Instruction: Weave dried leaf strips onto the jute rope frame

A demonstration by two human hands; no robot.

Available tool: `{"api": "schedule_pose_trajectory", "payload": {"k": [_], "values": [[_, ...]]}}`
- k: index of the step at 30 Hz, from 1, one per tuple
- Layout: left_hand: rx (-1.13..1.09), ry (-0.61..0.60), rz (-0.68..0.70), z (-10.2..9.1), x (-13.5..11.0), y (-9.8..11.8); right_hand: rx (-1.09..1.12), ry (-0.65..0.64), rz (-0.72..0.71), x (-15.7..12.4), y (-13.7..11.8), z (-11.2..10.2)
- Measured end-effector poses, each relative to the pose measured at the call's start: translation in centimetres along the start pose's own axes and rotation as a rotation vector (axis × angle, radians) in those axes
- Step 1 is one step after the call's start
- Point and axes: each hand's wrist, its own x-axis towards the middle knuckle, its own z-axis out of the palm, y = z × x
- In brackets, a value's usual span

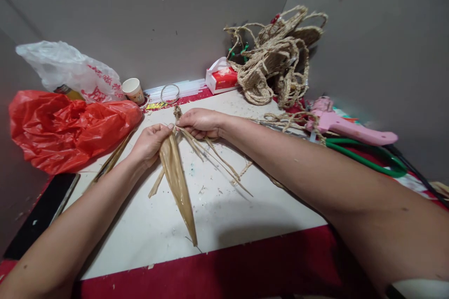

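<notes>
My left hand [152, 142] is closed in a pinch on the top of a broad, glossy, yellow-brown dried leaf [177, 182]. That leaf hangs toward me and tapers to a point over the white board. Close beside it, my right hand [199, 123] is closed with thumb and finger together at the gathered leaf strips [224, 163], which trail out below it. A short knotted braid end [177, 112] sticks up just beyond my fingertips. The exact spot where strips and leaf meet is partly covered by my fingers.
Under my hands lies a white board [238, 215] on a red cloth [210, 275]. On the left are a red plastic bag [70, 126], a phone [42, 215] and a paper cup [133, 90]. Braided rope [266, 60], a tissue pack [221, 77] and green-handled scissors [365, 154] sit right.
</notes>
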Motion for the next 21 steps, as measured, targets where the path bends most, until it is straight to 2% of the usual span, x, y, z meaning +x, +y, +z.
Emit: {"api": "schedule_pose_trajectory", "payload": {"k": [6, 13, 21], "values": [[0.057, 0.001, 0.005, 0.37, 0.57, -0.19, -0.054, -0.006, 0.002, -0.55, -0.48, 0.33], [-0.001, -0.072, -0.042, -0.06, 0.82, 0.14, -0.061, 0.021, -0.005, -0.43, -0.31, 0.18], [0.077, 0.068, 0.076, -0.19, 0.28, 0.35, -0.082, 0.02, 0.005, -0.64, -0.53, 0.32]]}}
